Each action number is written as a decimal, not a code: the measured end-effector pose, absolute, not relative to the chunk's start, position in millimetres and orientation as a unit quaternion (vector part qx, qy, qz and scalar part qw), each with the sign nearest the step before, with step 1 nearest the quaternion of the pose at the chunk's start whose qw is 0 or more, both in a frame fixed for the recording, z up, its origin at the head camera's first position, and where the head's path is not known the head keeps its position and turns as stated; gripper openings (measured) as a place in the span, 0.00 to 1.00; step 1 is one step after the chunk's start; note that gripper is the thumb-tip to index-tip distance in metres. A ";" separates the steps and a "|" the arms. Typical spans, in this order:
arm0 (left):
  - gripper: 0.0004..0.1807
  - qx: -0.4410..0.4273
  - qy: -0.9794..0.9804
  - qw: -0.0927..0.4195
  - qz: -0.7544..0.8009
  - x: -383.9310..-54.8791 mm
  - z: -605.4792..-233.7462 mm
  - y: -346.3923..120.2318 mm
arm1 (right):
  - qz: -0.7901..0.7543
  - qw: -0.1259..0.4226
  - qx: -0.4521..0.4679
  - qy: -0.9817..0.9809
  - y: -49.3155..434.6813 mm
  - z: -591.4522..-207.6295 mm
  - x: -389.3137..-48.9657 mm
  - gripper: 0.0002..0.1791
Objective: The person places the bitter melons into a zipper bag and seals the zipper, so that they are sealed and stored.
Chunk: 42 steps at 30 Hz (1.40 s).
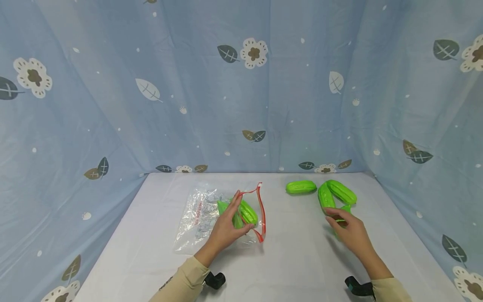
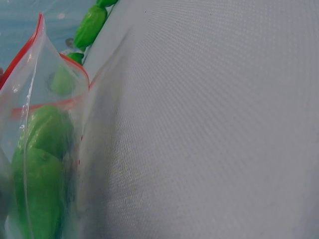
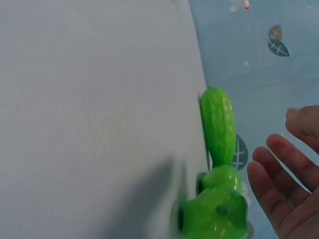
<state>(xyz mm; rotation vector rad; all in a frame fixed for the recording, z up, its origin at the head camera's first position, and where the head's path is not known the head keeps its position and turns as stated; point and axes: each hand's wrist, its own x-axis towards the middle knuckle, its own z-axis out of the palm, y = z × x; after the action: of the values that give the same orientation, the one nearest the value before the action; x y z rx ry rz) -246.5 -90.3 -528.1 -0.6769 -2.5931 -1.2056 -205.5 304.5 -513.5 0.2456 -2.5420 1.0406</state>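
Note:
My left hand [image 1: 226, 228] holds the red-edged mouth of a clear plastic zip bag [image 1: 194, 220], fingertips and thumb spread along the rim. Inside the bag lie green toy vegetables [image 2: 42, 184], one of them ridged like a cucumber [image 1: 248, 212]. At the right, my right hand [image 1: 350, 230] hovers over a cluster of more green toy vegetables, thumb and fingers apart. Closest to its fingertips are a long ridged one [image 1: 325, 197] and a smaller green piece [image 1: 346, 208], partly hidden by the hand. In the right wrist view the fingers [image 3: 284, 162] show a gap with nothing gripped.
Another green toy vegetable [image 1: 301, 187] lies alone near the table's back edge, and a long one [image 1: 342, 191] slants at the back right. The white table [image 1: 286, 251] is enclosed by a blue patterned curtain [image 1: 211, 105]. Dark devices [image 1: 215, 280] sit by the wrists.

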 end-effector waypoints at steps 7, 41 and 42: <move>0.54 -0.228 -0.878 0.102 -0.408 -246.0 -526.5 -90.0 | 0.361 0.203 0.073 -0.907 314.3 -512.1 -199.5 0.17; 0.54 -0.227 -0.878 0.101 -0.410 -244.8 -526.2 -89.0 | 0.338 0.107 -0.074 -0.932 332.7 -531.4 -189.1 0.31; 0.54 -0.226 -0.879 0.100 -0.408 -244.7 -526.2 -89.1 | 0.335 0.103 -0.076 -0.933 332.5 -531.1 -189.2 0.31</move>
<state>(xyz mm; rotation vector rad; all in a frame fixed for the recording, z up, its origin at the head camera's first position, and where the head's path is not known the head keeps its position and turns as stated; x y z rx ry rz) -244.7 -89.1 -526.2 -0.6681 -2.5971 -1.2069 -189.2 332.5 -531.1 -0.2237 -2.7539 0.9888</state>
